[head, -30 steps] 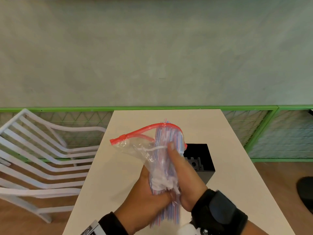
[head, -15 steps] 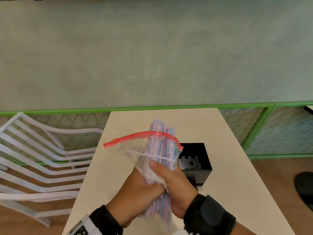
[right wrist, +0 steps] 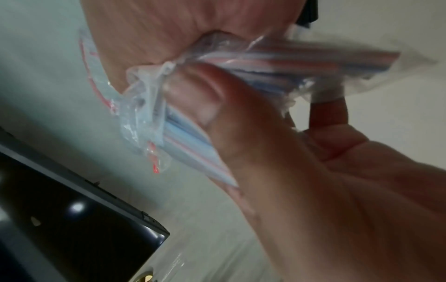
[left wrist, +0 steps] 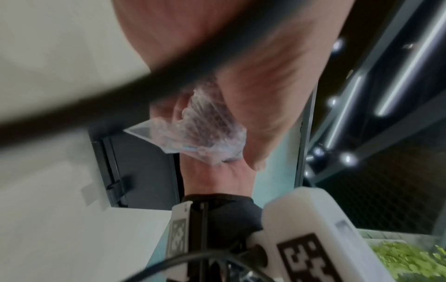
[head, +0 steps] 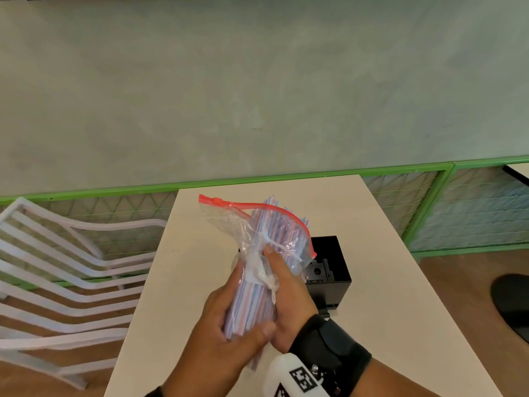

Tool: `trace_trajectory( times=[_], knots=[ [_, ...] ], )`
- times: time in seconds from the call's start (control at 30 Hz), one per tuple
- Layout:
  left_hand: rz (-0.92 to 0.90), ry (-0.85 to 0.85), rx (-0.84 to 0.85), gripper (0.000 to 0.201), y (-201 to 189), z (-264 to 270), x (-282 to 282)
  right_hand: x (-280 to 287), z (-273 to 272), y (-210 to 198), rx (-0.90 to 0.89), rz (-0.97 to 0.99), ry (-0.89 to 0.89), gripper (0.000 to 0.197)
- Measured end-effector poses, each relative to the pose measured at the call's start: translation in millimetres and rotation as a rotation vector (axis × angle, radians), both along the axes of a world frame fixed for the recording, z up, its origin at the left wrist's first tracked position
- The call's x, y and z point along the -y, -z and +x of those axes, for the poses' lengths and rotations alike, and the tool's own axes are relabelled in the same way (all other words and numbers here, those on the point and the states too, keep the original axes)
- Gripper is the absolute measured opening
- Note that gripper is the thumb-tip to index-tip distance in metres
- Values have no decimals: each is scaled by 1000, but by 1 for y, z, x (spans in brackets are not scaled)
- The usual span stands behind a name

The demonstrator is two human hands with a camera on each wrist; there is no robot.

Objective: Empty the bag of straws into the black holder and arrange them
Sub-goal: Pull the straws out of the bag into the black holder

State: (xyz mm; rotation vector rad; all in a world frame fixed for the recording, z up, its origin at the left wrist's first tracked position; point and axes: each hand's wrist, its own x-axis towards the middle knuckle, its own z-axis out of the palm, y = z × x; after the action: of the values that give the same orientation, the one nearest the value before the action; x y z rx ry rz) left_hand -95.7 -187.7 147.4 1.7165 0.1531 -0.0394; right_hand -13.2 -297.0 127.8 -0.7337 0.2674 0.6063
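Note:
A clear zip bag (head: 246, 224) with a red zip strip is held upright above the white table (head: 395, 296). Inside it is a bundle of red, white and blue striped straws (head: 274, 227), their tips level with the open mouth. My left hand (head: 237, 336) grips the bundle's lower end through the plastic. My right hand (head: 286, 287) grips the middle, thumb pressed on the crumpled plastic. The black holder (head: 332, 262) stands on the table just behind and right of my hands. The right wrist view shows the right thumb on the straws (right wrist: 277, 61) above the holder (right wrist: 72, 229).
A white slatted chair (head: 57, 267) stands left of the table. A green mesh railing (head: 429, 196) runs along the grey wall behind it. A dark round object (head: 512, 302) lies on the wooden floor at right.
The bag has risen and tipped right toward the holder. Its zip edge now sits up at the straw tips. My left hand has slid down to the bundle's lower end.

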Motion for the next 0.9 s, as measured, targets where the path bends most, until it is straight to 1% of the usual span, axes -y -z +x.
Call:
trace_trajectory(
  times=[0.03,0.07,0.13,0.17,0.23,0.3,0.37,0.43,0.5,0.57,0.73,0.83,0.9],
  knots=[
    [24,-40,10,87,1,4,1,-3,-1,0,21,-4,17,65],
    [45,-81,17,80,2,9,1,-5,-2,0,56,6,21,60],
    [83,-143,35,66,0,15,2,-8,-5,0,97,40,2,43],
    [100,-157,39,61,-3,17,2,-10,-7,0,105,48,-9,40],
    [55,-184,14,56,-5,19,1,-15,-9,1,117,16,-41,48],
    [-12,-209,-27,47,-9,20,-2,-18,-13,2,155,-80,-67,56],
    [-24,-222,-43,41,-12,20,-5,-18,-18,5,220,-138,-110,55],
    [-14,-213,-49,37,-14,21,-9,-14,-21,6,242,-115,-145,49],
    [19,-175,-51,34,-16,22,-15,-12,-22,7,243,-92,-162,54],
    [27,-96,-72,38,-19,25,-22,-12,-21,7,232,-80,-161,63],
    [94,146,-151,40,-29,43,-30,-22,-16,11,84,-88,-125,73],
    [175,247,-225,39,-33,65,-38,-26,-7,10,15,-37,-104,75],
    [229,326,-263,37,-35,83,-45,-28,-1,11,-41,-11,-72,85]
  ],
)
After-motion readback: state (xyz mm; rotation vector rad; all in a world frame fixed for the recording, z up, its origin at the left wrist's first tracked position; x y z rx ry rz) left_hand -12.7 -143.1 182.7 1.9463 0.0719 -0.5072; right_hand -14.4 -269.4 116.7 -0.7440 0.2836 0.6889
